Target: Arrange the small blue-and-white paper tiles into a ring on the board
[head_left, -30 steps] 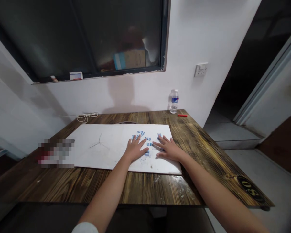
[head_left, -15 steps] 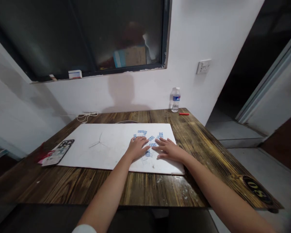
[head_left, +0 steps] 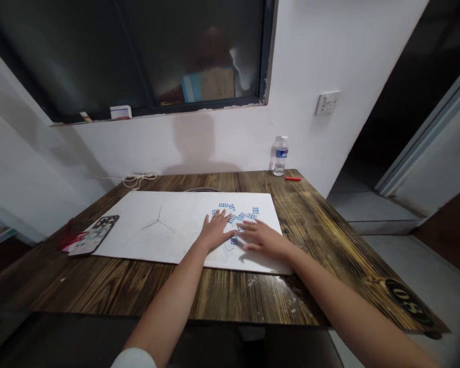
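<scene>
Since both lay open and palm-down, the left hand (head_left: 215,231) and right hand (head_left: 261,239) were judged to grasp nothing, fingers spread over a white board (head_left: 138,245). Small blue-marked clear pieces (head_left: 240,216) lay scattered between and just ahead of the hands, apparently placed within easy reach.

Small plastic pieces (head_left: 223,205): white with blue ladder-like stripes. Board (head_left: 176,209): white, with faint grey lines left of centre. Wooden table (head_left: 99,281): dark brown, black-and-amber streaked grain. Phone (head_left: 94,235): black-and-white mottled pattern. Water bottle (head_left: 280,156): blue label. Stick (head_left: 293,179): red. Round sticker (head_left: 408,309): black, gold numerals.
</scene>
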Demonstrator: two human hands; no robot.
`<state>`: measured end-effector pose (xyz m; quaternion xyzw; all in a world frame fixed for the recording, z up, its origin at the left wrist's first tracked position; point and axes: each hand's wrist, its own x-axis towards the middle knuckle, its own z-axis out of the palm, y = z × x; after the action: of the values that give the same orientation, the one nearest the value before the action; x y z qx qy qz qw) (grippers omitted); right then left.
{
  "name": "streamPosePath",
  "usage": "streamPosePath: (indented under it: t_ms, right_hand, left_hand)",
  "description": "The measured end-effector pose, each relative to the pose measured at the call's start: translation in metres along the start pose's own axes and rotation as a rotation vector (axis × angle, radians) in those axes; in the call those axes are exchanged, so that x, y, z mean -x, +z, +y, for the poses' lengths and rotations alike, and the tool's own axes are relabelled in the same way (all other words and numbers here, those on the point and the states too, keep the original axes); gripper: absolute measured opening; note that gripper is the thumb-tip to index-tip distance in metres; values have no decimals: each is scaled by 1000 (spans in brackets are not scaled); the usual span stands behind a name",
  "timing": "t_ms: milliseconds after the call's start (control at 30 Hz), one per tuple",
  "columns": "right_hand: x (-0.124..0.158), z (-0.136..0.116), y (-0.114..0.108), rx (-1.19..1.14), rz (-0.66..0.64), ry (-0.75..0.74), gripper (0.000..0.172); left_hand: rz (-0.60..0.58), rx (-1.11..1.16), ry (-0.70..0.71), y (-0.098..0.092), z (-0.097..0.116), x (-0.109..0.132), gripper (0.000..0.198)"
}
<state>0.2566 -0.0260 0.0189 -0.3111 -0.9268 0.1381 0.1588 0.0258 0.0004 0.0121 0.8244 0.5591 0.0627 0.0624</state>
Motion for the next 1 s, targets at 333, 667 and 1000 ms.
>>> streamPosePath:
  t_ms: [333,667,1000]
  right_hand:
    - [0,1,4,60,-13,24,50]
    - [1,-7,5,22,-76,-95,57]
    - [-5,-13,6,27,-37,-110,63]
  left_hand:
    - [404,113,-260,6,-10,-11,35]
    - [413,178,-289,3,-7,-9,27]
    - [331,152,-139,3,-1,-8,34]
